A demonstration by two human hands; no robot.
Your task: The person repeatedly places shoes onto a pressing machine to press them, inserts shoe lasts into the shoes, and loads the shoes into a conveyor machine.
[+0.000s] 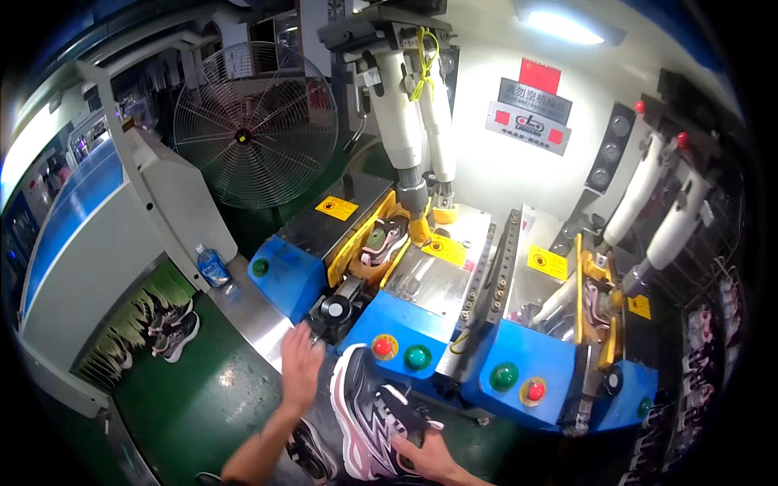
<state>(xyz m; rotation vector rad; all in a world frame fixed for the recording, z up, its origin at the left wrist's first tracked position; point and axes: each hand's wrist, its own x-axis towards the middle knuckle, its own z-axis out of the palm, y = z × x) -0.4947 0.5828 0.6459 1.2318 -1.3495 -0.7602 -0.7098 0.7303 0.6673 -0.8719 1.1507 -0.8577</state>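
Grips a black, white and pink sneaker in the right hand, short of the front edge of the blue machine and beside a second sneaker, holds the left hand with fingers extended near the black knob at that edge, and has another sneaker beyond, inside the yellow clamp.

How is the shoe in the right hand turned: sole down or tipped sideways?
Tipped sideways: the shoe shows its flank to the camera, pale sole edge along the left, upper under the right hand.
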